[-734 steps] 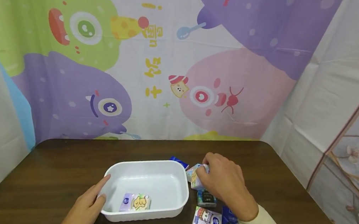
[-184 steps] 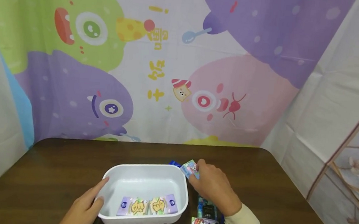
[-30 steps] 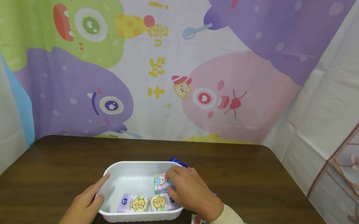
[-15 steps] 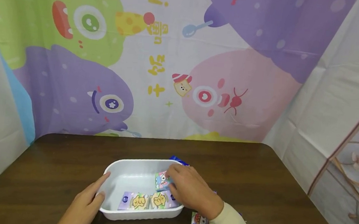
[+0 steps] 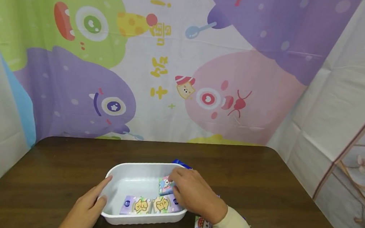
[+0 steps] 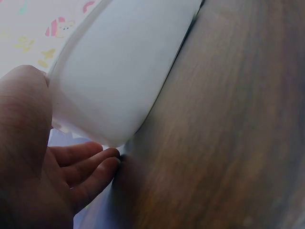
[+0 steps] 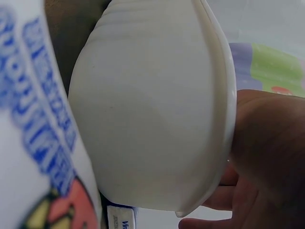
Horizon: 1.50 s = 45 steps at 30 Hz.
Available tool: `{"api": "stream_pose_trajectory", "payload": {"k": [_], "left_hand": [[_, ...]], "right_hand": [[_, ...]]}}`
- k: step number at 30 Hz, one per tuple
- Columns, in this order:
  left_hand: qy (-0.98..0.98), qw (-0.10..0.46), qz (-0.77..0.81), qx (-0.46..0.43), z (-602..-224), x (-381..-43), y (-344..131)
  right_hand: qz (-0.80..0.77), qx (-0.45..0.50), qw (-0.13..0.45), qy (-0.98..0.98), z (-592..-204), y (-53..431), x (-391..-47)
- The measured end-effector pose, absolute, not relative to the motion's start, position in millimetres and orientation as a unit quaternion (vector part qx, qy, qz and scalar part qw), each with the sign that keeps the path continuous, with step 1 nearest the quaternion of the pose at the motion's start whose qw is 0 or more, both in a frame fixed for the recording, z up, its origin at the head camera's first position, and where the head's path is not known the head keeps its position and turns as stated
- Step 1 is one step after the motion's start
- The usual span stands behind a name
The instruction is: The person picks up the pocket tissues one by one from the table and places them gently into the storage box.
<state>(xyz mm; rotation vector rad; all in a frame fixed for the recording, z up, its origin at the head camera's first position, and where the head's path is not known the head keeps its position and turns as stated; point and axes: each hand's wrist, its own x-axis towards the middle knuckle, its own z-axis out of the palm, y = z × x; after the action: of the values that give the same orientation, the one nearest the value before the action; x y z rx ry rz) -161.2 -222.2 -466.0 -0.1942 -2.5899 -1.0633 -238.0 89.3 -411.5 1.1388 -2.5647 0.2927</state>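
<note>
A white plastic bin (image 5: 142,222) stands on the dark wooden table. Inside, along its near side, lie two purple tissue packs with yellow cartoon bears: a left pack (image 5: 136,206) and a right pack (image 5: 165,203). My right hand (image 5: 196,195) reaches over the bin's right rim and pinches a blue and pink tissue pack (image 5: 164,185), partly hidden under the fingers, behind the right bear pack. At the bin's left end, my left hand (image 5: 84,208) rests against the rim with relaxed fingers. Its fingers (image 6: 90,183) extend beside the bin wall in the left wrist view.
A blue pack (image 5: 182,163) lies behind the bin's far right corner. Right of the bin, a purple pack with a red-hatted character (image 5: 201,226) is partly covered by my sleeve. In the right wrist view, a pack with blue lettering (image 7: 43,105) looms close.
Since the oldest frame, a second bear pack has come into the bin. My right hand has brought the blue and pink pack from outside into it. Over the last second, hardly anything moves.
</note>
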Motion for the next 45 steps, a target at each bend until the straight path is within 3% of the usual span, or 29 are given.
{"api": "stream_pose_trajectory", "payload": {"k": [15,24,45], "left_hand": [[-0.914,0.175,-0.361,-0.069,-467,-162,-223],[-0.919,0.145,-0.363,-0.057,-466,-162,-224],[-0.912,0.171,-0.367,-0.071,-468,-162,-223]], "right_hand": [[0.111,0.394,0.155,-0.899,-406,93,-238],[0.113,0.395,0.174,-0.895,-405,94,-238],[0.125,0.379,0.202,-0.895,-400,102,-241]]}}
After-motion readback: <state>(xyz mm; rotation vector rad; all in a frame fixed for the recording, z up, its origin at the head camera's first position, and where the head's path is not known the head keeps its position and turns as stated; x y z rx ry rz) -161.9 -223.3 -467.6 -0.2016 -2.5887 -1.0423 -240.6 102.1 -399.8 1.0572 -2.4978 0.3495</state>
